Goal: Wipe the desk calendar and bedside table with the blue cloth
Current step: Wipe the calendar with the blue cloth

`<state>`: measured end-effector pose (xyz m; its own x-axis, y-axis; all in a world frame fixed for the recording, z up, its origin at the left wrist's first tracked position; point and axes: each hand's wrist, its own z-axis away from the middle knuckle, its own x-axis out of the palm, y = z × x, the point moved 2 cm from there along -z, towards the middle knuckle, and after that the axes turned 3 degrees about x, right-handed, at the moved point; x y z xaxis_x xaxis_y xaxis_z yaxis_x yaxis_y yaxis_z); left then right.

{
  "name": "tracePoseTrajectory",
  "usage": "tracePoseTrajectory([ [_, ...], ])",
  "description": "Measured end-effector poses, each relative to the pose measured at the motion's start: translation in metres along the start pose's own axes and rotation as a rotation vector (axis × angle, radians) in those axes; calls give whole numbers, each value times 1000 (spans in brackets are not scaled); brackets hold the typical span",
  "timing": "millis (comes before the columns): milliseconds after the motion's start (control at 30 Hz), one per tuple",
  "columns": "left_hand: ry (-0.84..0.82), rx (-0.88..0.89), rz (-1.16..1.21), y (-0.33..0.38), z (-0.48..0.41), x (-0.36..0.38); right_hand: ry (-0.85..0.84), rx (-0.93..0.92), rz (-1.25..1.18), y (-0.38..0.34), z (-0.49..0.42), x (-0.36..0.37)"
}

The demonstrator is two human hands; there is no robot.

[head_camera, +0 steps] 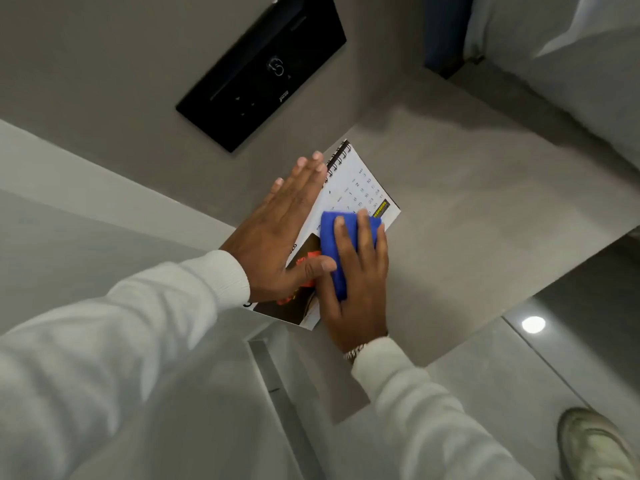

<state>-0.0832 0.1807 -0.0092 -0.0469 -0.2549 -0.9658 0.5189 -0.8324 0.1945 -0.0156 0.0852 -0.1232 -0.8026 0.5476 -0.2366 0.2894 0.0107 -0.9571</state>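
A spiral-bound desk calendar stands on the grey bedside table, its white date page facing up and to the right. My left hand lies flat along the calendar's left side with fingers stretched out, thumb resting on the picture part. My right hand presses a folded blue cloth against the lower part of the calendar page. The cloth is partly covered by my fingers.
A black control panel is set in the grey wall behind the table. A bed with white linen borders the table at the upper right. Glossy floor tiles and my shoe show at the lower right.
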Motion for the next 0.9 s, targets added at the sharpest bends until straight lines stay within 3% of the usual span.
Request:
tracePoseTrajectory([
  [300, 0, -3, 15, -1, -1, 1, 49, 25, 71, 0, -39, -6],
  [533, -11, -6, -5, 1, 0, -1, 21, 46, 52, -8, -2, 0],
  [733, -2, -4, -4, 1, -1, 0, 159, 77, 61, -7, -40, -1],
  [900, -8, -1, -9, 3, -1, -3, 33, 111, 42, 2, 13, 6],
])
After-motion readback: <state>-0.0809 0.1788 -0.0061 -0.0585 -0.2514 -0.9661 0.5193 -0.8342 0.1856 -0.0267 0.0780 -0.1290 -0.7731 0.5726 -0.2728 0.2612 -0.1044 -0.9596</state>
